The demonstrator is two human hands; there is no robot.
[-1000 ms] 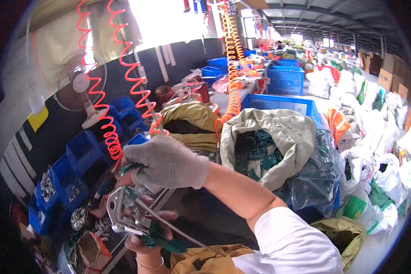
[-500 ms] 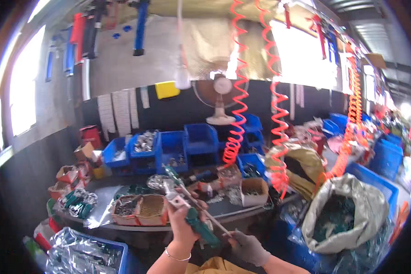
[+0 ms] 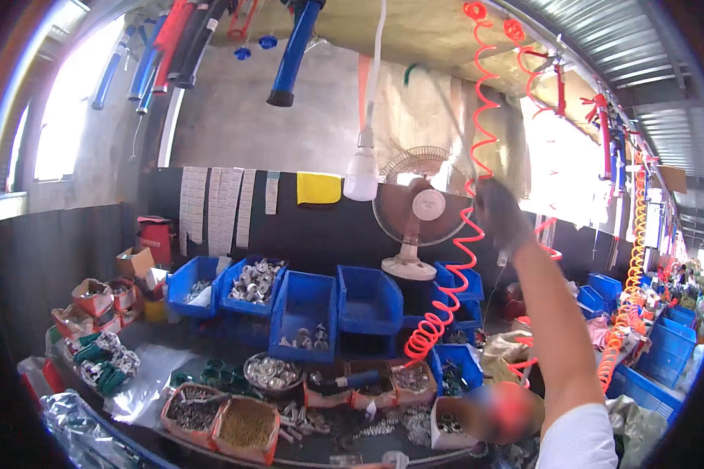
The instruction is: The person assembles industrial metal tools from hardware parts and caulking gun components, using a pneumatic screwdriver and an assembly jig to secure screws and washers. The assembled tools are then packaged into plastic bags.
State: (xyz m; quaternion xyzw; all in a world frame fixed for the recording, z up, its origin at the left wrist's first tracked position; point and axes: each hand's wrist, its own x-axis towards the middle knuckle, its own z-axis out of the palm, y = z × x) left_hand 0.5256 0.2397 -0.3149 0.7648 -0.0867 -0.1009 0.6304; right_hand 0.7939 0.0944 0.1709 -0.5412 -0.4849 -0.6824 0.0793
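Raised high on the right, my right hand (image 3: 499, 215) wears a dark grey glove and is blurred by motion. It appears closed around the lower end of a thin grey rod (image 3: 451, 109), which slants up and left to a green curved tip (image 3: 409, 74). A red coiled air hose (image 3: 481, 117) hangs beside this hand; whether they touch I cannot tell. My left hand is out of view. Below, on the dark bench, stand a box of dark small parts (image 3: 194, 408), a box of brownish small parts (image 3: 246, 426) and a bowl of shiny metal parts (image 3: 272, 373).
Blue bins (image 3: 303, 313) line the back of the bench, some with metal parts. A white fan (image 3: 409, 266) stands behind them, and a light bulb (image 3: 361, 176) hangs above. Green-and-silver parts (image 3: 105, 363) lie at left. A blurred red shape (image 3: 508, 410) is at lower right.
My right hand has gone from low in front of me to high on the right with the rod. My left hand and the green-and-metal tool have left view. The view has tilted upward.
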